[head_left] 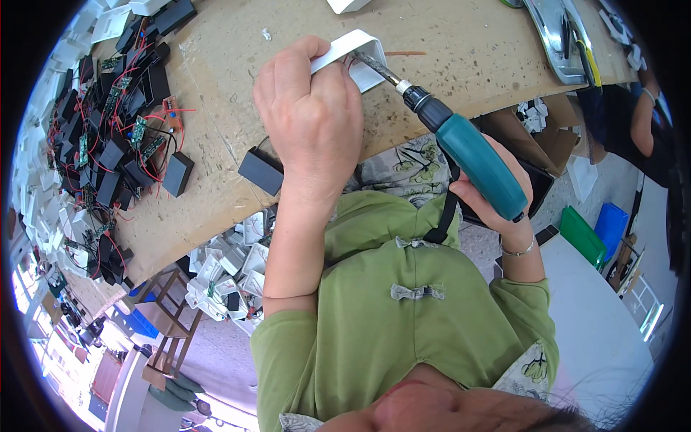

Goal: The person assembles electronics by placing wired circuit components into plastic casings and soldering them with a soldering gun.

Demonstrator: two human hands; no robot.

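Note:
My left hand [311,108] holds a white plastic casing [347,45] on its side over the worktable, fingers curled around and into it. My right hand [525,189] is wrapped around a teal electric screwdriver [475,155]. The tool slants up to the left, and its bit reaches into the casing's open side. Whether the tip touches a screw is too small to tell. Beside my left wrist, near the table edge, lies a black box [260,171] with a thin dark wire at its corner.
Black boxes, green circuit boards [138,133] and red wires are heaped at left, beside piled white casings [32,173]. More white casings [252,257] sit below the table edge. At upper right are a metal tray [554,47], yellow-handled pliers [592,66], a cardboard box [558,144] and another person's arm [643,122].

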